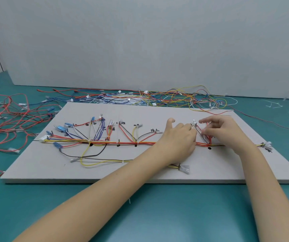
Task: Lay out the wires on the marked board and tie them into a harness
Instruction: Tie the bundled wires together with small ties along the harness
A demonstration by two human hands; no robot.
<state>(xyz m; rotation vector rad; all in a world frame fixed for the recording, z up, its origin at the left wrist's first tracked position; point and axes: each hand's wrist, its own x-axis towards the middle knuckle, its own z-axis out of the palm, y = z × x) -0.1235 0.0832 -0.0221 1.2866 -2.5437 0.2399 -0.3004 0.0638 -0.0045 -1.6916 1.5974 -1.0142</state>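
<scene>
Grey and flat, the marked board lies on the teal desk, carrying a harness of red, orange, yellow and black wires that runs left to right along its middle, with branches fanning toward the far edge. Handwritten labels beside the branch ends are too blurred to read. Toward the right of the board both hands work at one branch: the left hand lies over the main run with its fingers curled, hiding the wires beneath it, and whether it grips anything cannot be told. The right hand pinches thin red wires between thumb and fingertips, though the exact hold is hard to make out. A clear connector peeks out near the left wrist. Loose wires lie tangled on the desk at left and along the far edge of the board, some cut off by the frame.
</scene>
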